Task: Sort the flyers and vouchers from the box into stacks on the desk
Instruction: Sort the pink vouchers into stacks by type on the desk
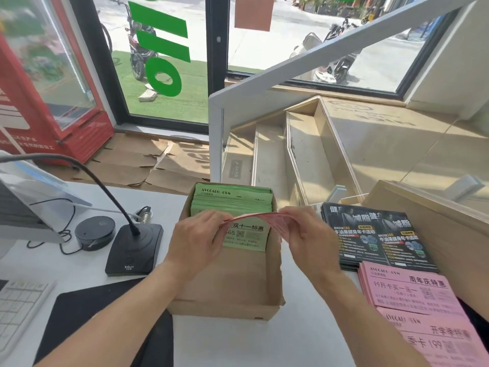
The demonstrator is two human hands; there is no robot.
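Both hands, left (197, 238) and right (304, 234), pinch a pink voucher bundle (260, 217) above green vouchers (232, 201) in the cardboard box (225, 282).

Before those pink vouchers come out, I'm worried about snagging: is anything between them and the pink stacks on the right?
Nothing visible. Both hands hold the pink vouchers above the box; the desk toward the pink stacks shows bare.

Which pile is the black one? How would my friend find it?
Start at the brown cardboard box in the middle of the white desk. Just right of it lies the stack of black flyers. The stacks nearer the person are pink vouchers; only this one is dark, with pictures of people.
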